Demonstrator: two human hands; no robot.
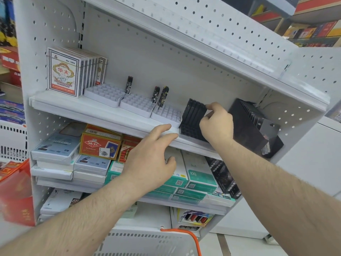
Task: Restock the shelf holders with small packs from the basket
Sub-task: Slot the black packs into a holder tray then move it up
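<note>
Three white slotted holders (135, 104) stand in a row on the upper shelf (103, 117), with three dark patterned small packs (162, 97) upright in them. Right of them a black slotted holder (191, 117) sits at the shelf's front. My right hand (217, 124) grips that black holder, thumb and fingers curled round its right side and top corner. My left hand (153, 157) hovers in front of the shelf edge with fingers straight, its fingertips at the edge, holding nothing. The white basket (147, 242) with an orange handle is at the bottom of the view; its contents are hidden.
Card decks (64, 74) stand at the shelf's left. A larger black slotted rack (256, 126) sits at its right end. The lower shelf holds stacked boxes (99, 145) and teal packs (199, 174). A red bag (16, 193) hangs at left.
</note>
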